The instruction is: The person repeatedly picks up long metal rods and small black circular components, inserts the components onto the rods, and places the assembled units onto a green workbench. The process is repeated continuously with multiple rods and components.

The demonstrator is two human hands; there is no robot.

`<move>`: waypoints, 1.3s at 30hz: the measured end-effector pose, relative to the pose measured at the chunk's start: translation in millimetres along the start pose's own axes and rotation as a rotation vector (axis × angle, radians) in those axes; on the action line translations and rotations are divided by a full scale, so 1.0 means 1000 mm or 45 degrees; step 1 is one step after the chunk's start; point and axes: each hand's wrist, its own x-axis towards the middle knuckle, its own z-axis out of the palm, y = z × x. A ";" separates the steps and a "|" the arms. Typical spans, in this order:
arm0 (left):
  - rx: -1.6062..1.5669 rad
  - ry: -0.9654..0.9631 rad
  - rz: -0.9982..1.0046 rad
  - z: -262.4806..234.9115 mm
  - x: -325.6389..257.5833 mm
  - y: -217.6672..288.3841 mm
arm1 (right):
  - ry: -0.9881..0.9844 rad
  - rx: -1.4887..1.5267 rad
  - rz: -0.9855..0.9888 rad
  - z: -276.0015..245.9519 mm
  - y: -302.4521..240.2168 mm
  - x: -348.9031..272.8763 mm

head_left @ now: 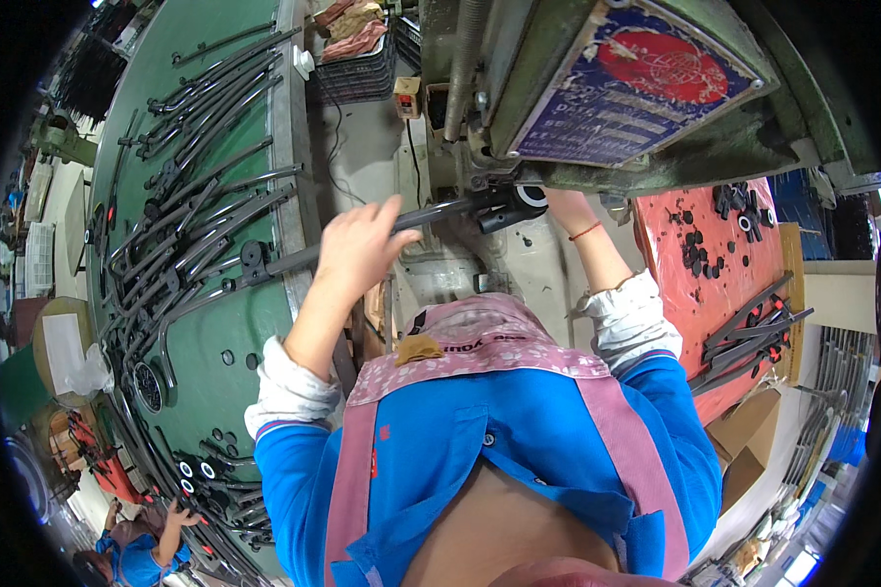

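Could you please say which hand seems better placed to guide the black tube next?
Probably the left hand: it grips the black tube in open view, whereas the right hand is mostly hidden by the machine.

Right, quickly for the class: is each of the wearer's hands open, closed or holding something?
Left hand: closed around the long, dark metal tube.
Right hand: mostly hidden behind the green metal machine; its grip cannot be told.

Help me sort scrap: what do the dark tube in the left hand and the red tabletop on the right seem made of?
Dark tube: probably metal, glossy black paint or coating, judging by bright streaks along it. Red tabletop: possibly plastic sheeting; it looks smooth with pale shiny patches.
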 end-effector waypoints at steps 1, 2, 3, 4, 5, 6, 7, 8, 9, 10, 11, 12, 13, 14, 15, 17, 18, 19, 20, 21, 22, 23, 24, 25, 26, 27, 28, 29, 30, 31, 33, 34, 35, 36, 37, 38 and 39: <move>-0.006 0.036 0.006 -0.002 -0.008 -0.009 | -0.053 -0.067 0.007 -0.001 -0.004 0.001; -0.017 0.066 0.013 -0.002 -0.016 -0.018 | -0.198 -0.207 0.028 -0.016 -0.015 0.003; -0.029 0.097 0.020 -0.001 -0.023 -0.025 | -0.261 -0.283 0.041 -0.015 -0.015 0.003; -0.048 0.139 0.031 -0.001 -0.022 -0.029 | -0.318 -0.361 0.046 -0.017 -0.014 0.006; -0.076 0.141 0.045 0.001 -0.024 -0.028 | -0.386 -0.436 0.052 -0.018 -0.016 0.005; -0.103 0.142 0.059 0.002 -0.026 -0.027 | -0.373 -0.402 0.070 -0.021 -0.017 0.003; -0.118 0.146 0.071 0.001 -0.027 -0.028 | -0.351 -0.360 0.082 -0.020 -0.022 0.006; -0.110 0.145 0.051 0.002 -0.027 -0.029 | -0.323 -0.327 0.085 -0.019 -0.021 0.006; -0.104 0.144 0.054 0.002 -0.025 -0.029 | -0.358 -0.357 0.119 -0.022 -0.022 0.008; -0.101 0.140 0.048 0.004 -0.025 -0.030 | -0.401 -0.385 0.148 -0.026 -0.024 0.010; -0.089 0.134 0.025 0.004 -0.029 -0.032 | -0.445 -0.403 0.150 -0.026 -0.027 0.011; -0.104 0.170 0.046 0.006 -0.028 -0.033 | -0.487 -0.427 0.158 -0.030 -0.029 0.010; -0.097 0.217 0.065 0.011 -0.028 -0.035 | -0.521 -0.462 0.169 -0.030 -0.028 0.010; -0.115 0.213 0.064 0.011 -0.028 -0.035 | -0.554 -0.497 0.177 -0.032 -0.027 0.010; -0.134 0.209 0.063 0.009 -0.029 -0.035 | -0.503 -0.495 0.156 -0.031 -0.027 0.009; -0.162 0.123 0.030 0.002 -0.028 -0.032 | -0.317 -0.442 0.082 -0.027 -0.021 0.003; -0.183 0.078 0.020 -0.001 -0.029 -0.032 | -0.260 -0.433 0.051 -0.024 -0.017 0.002; -0.174 0.083 0.017 -0.001 -0.029 -0.032 | -0.202 -0.426 0.021 -0.022 -0.014 0.001; -0.166 0.086 0.019 0.000 -0.029 -0.032 | -0.217 -0.463 0.013 -0.019 -0.012 0.001; -0.159 0.089 0.024 0.001 -0.029 -0.032 | -0.275 -0.490 0.030 -0.019 -0.008 0.002; -0.168 0.105 0.029 0.003 -0.029 -0.033 | -0.333 -0.517 0.047 -0.020 -0.010 0.003; -0.177 0.121 0.038 0.004 -0.030 -0.033 | -0.434 -0.532 0.089 -0.023 -0.011 0.008; -0.187 0.135 0.049 0.005 -0.030 -0.034 | -0.535 -0.546 0.133 -0.024 -0.012 0.011; -0.154 0.176 0.053 0.003 -0.031 -0.033 | -0.404 -0.379 0.128 -0.026 -0.013 0.011; -0.127 0.226 0.069 -0.004 -0.029 -0.030 | -0.262 -0.226 0.129 -0.033 -0.014 0.011; -0.102 0.276 0.083 -0.013 -0.027 -0.028 | -0.163 -0.156 0.102 -0.039 -0.017 0.008; -0.079 0.272 0.074 -0.022 -0.027 -0.025 | -0.067 -0.087 0.064 -0.048 -0.024 0.006; -0.060 0.331 0.121 -0.027 -0.027 -0.025 | 0.003 -0.007 0.012 -0.055 -0.029 0.007; -0.099 0.295 0.110 -0.031 -0.031 -0.019 | 0.039 0.104 -0.026 -0.065 -0.037 0.002; -0.127 0.267 0.090 -0.036 -0.039 -0.013 | 0.006 0.279 -0.028 -0.075 -0.046 0.000; -0.129 0.194 0.071 -0.034 -0.055 -0.002 | -0.173 0.823 0.040 -0.087 -0.056 0.003; -0.147 0.185 0.078 -0.030 -0.061 0.002 | -0.175 1.274 0.388 -0.069 -0.033 0.006; -0.159 0.172 0.065 -0.024 -0.070 0.004 | -0.283 1.079 0.500 -0.055 -0.011 0.013; -0.162 0.169 0.081 -0.019 -0.075 0.008 | -0.278 0.825 0.422 -0.027 0.046 0.014; -0.160 0.168 0.088 -0.014 -0.080 0.010 | -0.277 0.576 0.335 -0.006 0.088 0.018; -0.174 0.154 0.075 -0.009 -0.089 0.011 | -0.244 0.383 0.257 0.000 0.079 0.037; -0.176 0.120 0.043 -0.006 -0.097 0.013 | -0.207 0.268 0.196 0.007 0.069 0.059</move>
